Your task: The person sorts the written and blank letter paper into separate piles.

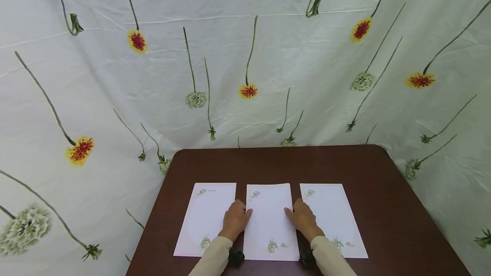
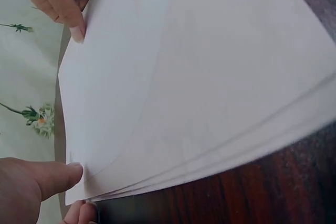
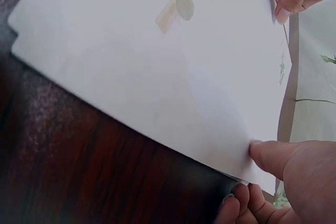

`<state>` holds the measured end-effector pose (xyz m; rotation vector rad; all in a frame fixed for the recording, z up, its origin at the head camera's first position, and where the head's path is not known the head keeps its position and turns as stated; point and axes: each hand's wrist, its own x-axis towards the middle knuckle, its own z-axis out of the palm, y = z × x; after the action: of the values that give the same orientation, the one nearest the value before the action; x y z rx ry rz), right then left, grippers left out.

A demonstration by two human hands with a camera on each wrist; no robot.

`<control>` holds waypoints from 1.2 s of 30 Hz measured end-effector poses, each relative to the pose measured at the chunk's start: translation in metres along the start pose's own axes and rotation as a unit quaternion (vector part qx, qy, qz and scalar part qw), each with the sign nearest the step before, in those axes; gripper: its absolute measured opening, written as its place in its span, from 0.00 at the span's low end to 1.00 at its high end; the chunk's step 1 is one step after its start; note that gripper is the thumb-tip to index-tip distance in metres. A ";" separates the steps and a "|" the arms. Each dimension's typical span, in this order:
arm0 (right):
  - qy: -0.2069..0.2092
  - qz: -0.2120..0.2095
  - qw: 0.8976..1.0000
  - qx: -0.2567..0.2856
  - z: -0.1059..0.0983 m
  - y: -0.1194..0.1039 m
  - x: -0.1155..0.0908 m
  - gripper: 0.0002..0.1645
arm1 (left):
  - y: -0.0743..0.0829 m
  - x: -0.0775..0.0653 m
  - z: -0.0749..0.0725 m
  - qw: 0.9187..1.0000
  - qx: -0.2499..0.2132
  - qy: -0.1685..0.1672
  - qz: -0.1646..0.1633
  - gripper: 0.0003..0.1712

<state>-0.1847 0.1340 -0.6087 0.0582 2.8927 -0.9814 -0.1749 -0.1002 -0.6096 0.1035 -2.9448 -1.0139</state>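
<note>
A small stack of white paper sheets [image 1: 269, 222] with pale printed plant motifs lies in the middle of the table. My left hand [image 1: 235, 220] pinches its left edge, the thumb [image 2: 60, 178] on top and fingers curled beneath. On the opposite edge, my right hand [image 1: 305, 218] pinches the stack the same way, its thumb [image 3: 273, 156] pressing the upper face. The left wrist view shows slightly fanned layers along the stack's near edge. Fingers under the paper are partly hidden.
A similar white sheet [image 1: 203, 220] lies to the left, another [image 1: 337, 220] to the right, partly under my right forearm. The dark brown table [image 1: 280, 163] has rounded far corners. Behind it hangs a flower-printed cloth [image 1: 230, 54].
</note>
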 end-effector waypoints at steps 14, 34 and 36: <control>-0.028 -0.007 1.000 0.009 -0.007 0.004 0.001 0.16 | -0.006 -0.001 0.011 0.999 -0.032 0.025 0.005 0.16; 0.113 -0.101 0.960 -0.238 0.005 -0.018 -0.005 0.21 | -0.001 -0.003 0.007 0.999 -0.035 0.018 0.014 0.15; 0.113 -0.102 0.961 -0.232 0.005 -0.018 -0.005 0.21 | -0.002 -0.003 0.007 0.999 -0.045 0.018 0.015 0.15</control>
<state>-0.1803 0.1169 -0.6015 -0.1733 3.3105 -0.3061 -0.1725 -0.0970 -0.6163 0.0738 -2.8551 -1.1258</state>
